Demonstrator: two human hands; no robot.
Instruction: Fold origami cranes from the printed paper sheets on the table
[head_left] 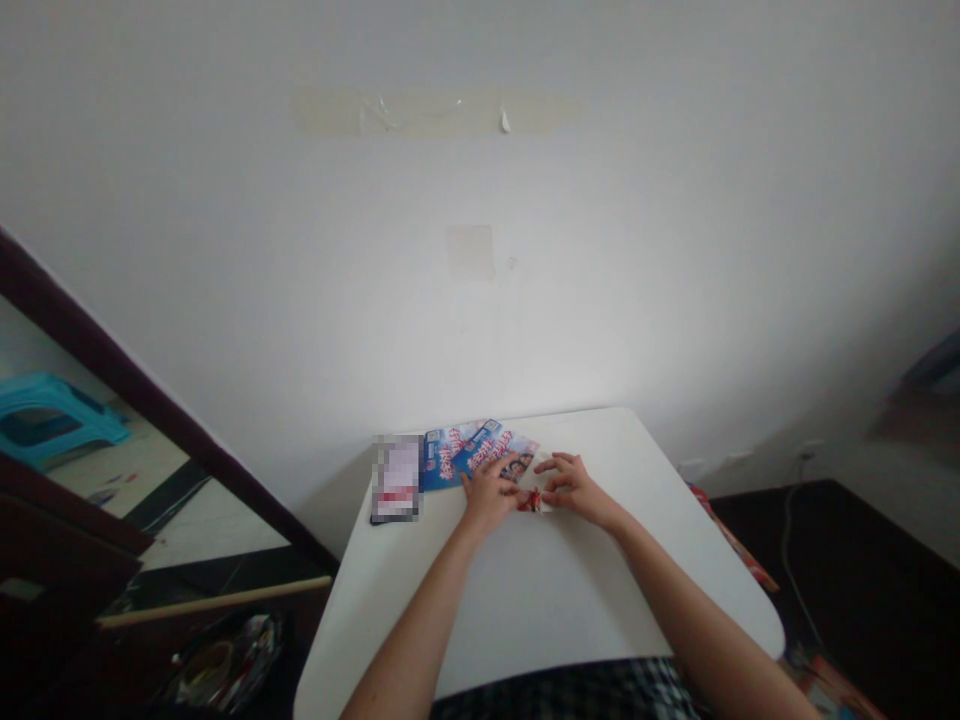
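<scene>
Both hands make up the grip: the left hand (489,492) and the right hand (574,488) meet over a small red-and-white printed paper (529,500), the left fingertips at its left edge and the right fingers bent over its right side; whether either one pinches it, I cannot tell. That paper lies near the far edge of a white bench (555,600), partly covered by the fingers. Just left of it, and partly under the left hand, is a blue printed leaflet (480,452) set at a slant, overlapping a second blue leaflet (442,465). Beside that one, at the bench's left edge, sits a flat, dark-edged rectangular item (397,482), its face pixelated. Behind the bench rises a pale wall (637,250) bearing a strip of yellowed tape (435,112). Farther left, past a dark frame (97,330), stands a blue plastic stool (90,415); a cable (787,530) hangs at right.
</scene>
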